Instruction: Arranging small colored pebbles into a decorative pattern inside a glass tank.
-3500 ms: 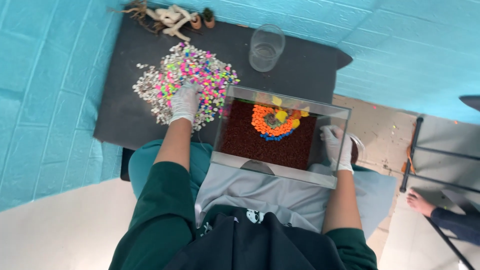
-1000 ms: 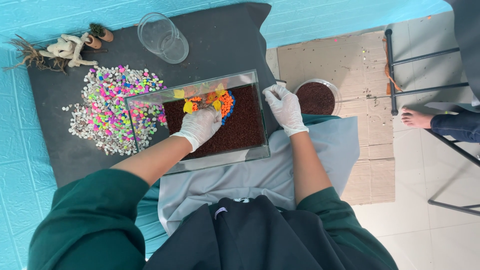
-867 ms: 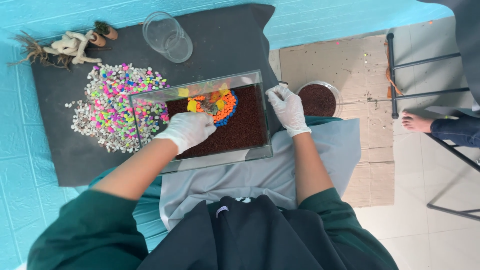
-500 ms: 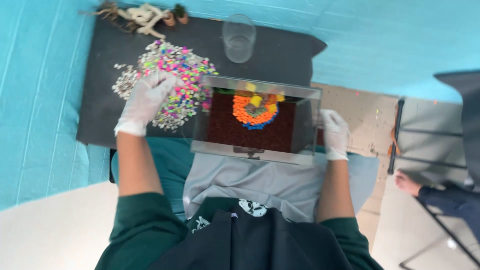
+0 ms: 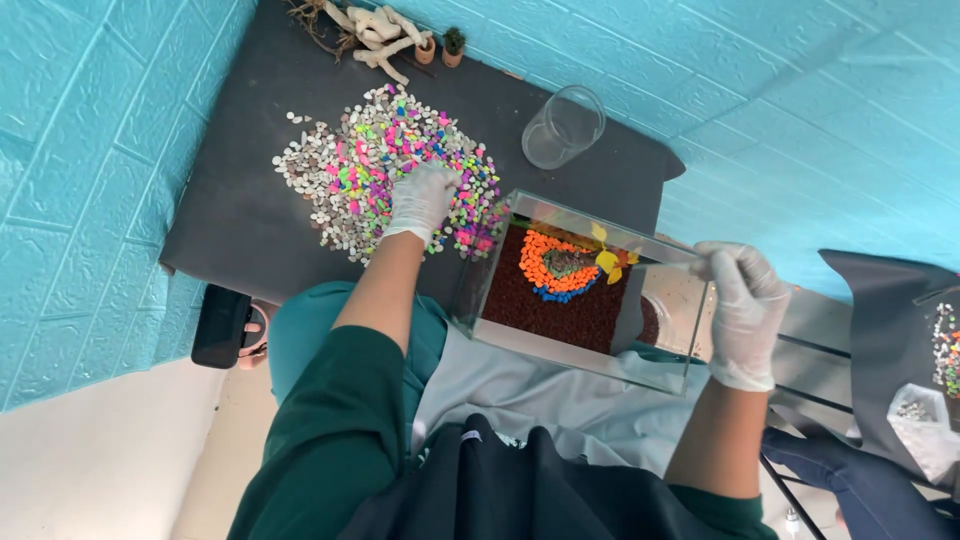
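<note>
The left hand (image 5: 421,201), gloved in white, rests palm-down on the pile of mixed pebbles (image 5: 385,170) spread over the dark mat (image 5: 240,210), its fingers curled down into the neon pink, green and white stones as though gathering some; whether any pebble is already pinched between them cannot be told from above; the right hand (image 5: 745,305), also gloved, closes around the upper right edge of the glass tank (image 5: 585,285), fingers wrapped over the rim and steadying it on the grey cloth (image 5: 520,390) across the lap; inside the tank a bed of dark red-brown gravel (image 5: 520,300) carries an arc of orange pebbles (image 5: 545,265) edged below with blue ones, with yellow leaf shapes (image 5: 608,262) at its right; the step in hand looks like picking stones of one colour from the pile for the pattern; the next move would call for closing the fingertips on a few chosen pebbles, lifting clear of the heap without scattering it, and carrying them over the near glass wall while the other hand keeps the tank from tipping; beyond the pile stand an empty clear cup (image 5: 563,126), a piece of pale driftwood (image 5: 372,28) and two tiny potted plants (image 5: 441,46); a dark phone (image 5: 221,326) lies off the mat's left corner.
</note>
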